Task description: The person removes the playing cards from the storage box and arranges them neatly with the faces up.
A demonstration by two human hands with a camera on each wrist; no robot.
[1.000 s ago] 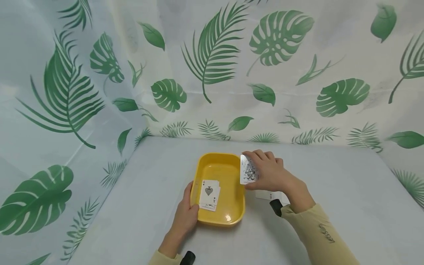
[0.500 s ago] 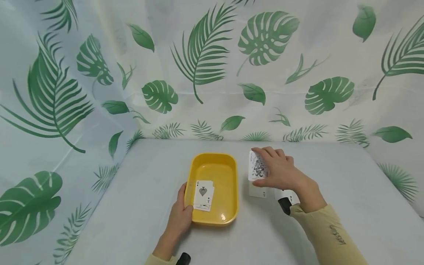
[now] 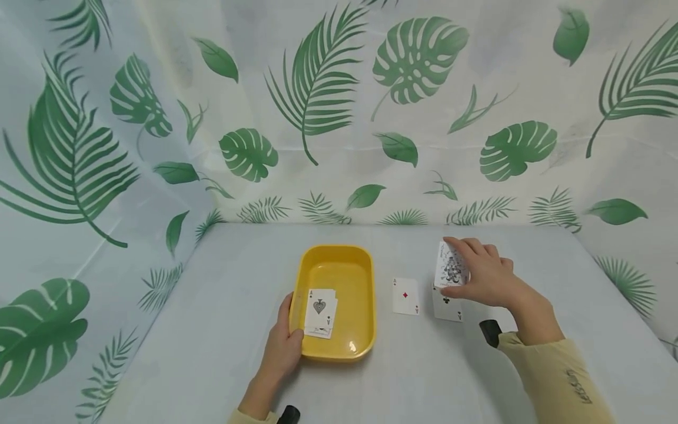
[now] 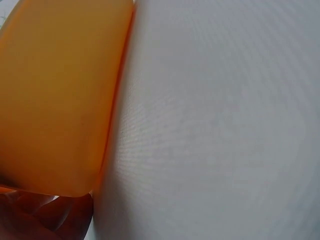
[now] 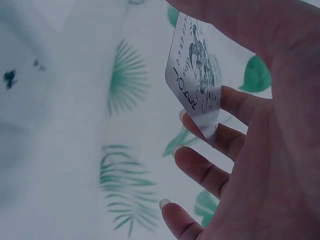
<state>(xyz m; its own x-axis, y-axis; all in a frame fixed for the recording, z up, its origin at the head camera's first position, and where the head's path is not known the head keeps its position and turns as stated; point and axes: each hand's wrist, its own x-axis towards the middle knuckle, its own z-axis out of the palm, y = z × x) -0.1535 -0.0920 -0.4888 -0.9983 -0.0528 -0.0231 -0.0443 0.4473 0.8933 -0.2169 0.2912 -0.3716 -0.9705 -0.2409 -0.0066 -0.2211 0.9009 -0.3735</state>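
Note:
My left hand [image 3: 286,341] grips the near left side of a yellow tray [image 3: 365,294], thumb at the rim; the left wrist view shows the tray's outer wall [image 4: 60,100] above the fingers. Inside the tray an ace of spades [image 3: 320,306] overlaps at least one other card. My right hand [image 3: 489,277] holds a joker card [image 3: 450,266] by its opposite edges, between thumb and fingers. In the right wrist view the word JOKER shows on the tilted card [image 5: 197,70]. Below it in the head view lies an ace of clubs [image 3: 447,309], partly covered.
An ace of diamonds [image 3: 405,296] lies face up between the tray and the ace of clubs. The white tabletop [image 3: 413,383] meets a leaf-patterned curtain [image 3: 318,118] at the back and sides.
My right hand has carried the joker rightward, from beside the tray to over the ace of clubs, uncovering the ace of diamonds. The left hand keeps its grip; the head view has shifted slightly.

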